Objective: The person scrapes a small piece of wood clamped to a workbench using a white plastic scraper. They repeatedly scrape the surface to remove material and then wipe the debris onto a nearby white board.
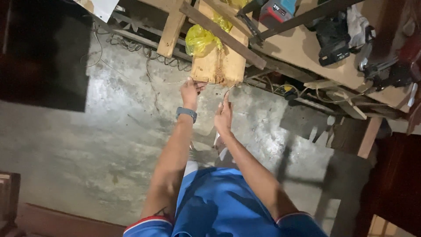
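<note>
Item: thin wire [166,82], strung taut past the near end of the plank [219,66].
- Left hand [190,91]: fingers pinched on the wire, touching plank's near-left corner.
- Right hand [223,115]: just below plank end, nipping the wire's curled tail [229,89].
- Risks, as I judge: wire slips the pinch & whips back; the splintered plank end snags fingers; plastic bag [199,39] further up the plank could catch the wire.

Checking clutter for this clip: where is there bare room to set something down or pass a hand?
Bare concrete floor lies left of the left hand, below the cables. The workbench by the power tools is crowded.
</note>
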